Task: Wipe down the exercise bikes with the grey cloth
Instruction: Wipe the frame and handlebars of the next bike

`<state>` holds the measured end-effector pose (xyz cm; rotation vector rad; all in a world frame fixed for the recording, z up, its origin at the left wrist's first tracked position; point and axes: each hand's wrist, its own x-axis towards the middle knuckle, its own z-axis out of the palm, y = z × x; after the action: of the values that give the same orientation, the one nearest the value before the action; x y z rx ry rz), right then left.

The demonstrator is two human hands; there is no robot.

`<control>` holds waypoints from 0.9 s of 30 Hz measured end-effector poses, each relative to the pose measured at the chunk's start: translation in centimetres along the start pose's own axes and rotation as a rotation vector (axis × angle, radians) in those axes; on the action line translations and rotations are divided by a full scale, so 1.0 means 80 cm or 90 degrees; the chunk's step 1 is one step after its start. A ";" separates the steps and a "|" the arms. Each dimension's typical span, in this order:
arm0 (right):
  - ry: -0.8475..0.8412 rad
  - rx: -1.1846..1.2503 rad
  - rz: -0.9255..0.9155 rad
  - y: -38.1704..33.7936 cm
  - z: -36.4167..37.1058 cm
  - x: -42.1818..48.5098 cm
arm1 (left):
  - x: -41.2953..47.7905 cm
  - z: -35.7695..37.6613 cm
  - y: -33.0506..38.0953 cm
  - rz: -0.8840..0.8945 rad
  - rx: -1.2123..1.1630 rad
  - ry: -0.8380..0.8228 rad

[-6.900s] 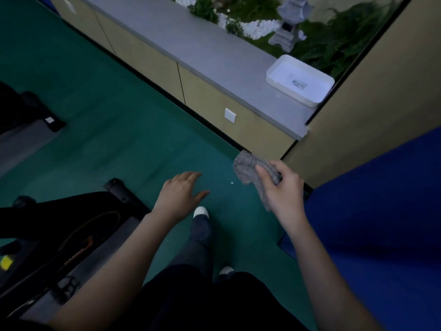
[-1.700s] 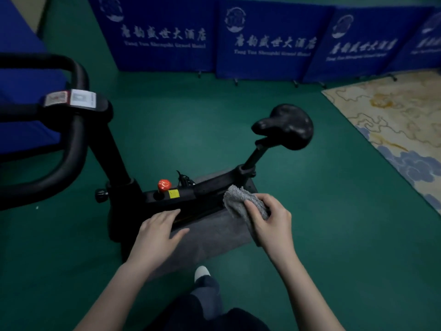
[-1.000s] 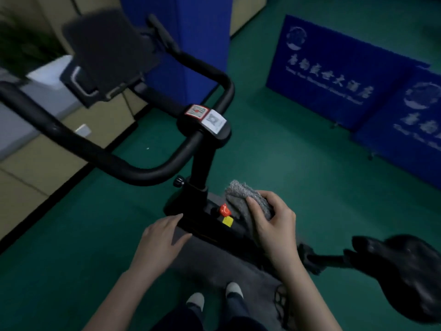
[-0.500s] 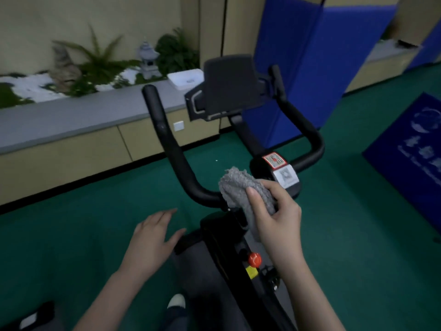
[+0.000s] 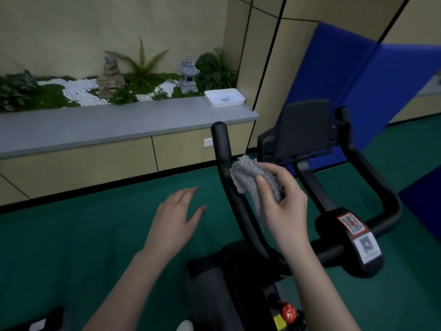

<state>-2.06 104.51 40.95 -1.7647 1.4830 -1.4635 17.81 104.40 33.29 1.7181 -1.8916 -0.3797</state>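
Grey cloth (image 5: 248,174), gripped by the right hand (image 5: 284,211), has risen up the handlebar (image 5: 223,144); left hand (image 5: 174,218) hovers flat; white tray (image 5: 225,97) behind.

a dark green carpet (image 5: 71,235) covers the floor, and along its far edge runs a low beige cabinet (image 5: 95,168) with a grey countertop (image 5: 95,125), a black strip at its foot and a small white plate (image 5: 208,142) on its front. a white tray (image 5: 225,97) sits on the countertop's right end, and behind the countertop lies a small indoor garden of ferns (image 5: 140,65), white pebbles (image 5: 76,91), a rock (image 5: 109,75) and a grey stone lantern (image 5: 188,75) before a plain beige wall (image 5: 95,25). to the right, beige wall panels (image 5: 262,68) split by black lines stand behind blue padded screens (image 5: 358,80), and the light is dim.
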 end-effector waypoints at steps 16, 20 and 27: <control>-0.051 -0.183 -0.166 -0.034 0.089 0.155 | 0.134 -0.012 0.040 -0.082 -0.523 0.044; -0.200 -0.139 -0.050 -0.030 0.094 0.169 | 0.142 -0.006 0.049 -0.137 -0.630 0.069; -0.228 0.030 0.163 -0.027 0.099 0.179 | 0.140 -0.003 0.051 -0.160 -0.679 0.083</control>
<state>4.25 90.20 46.23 -1.6333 1.4091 -0.9874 14.24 94.09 38.01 1.1607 -1.0136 -1.0971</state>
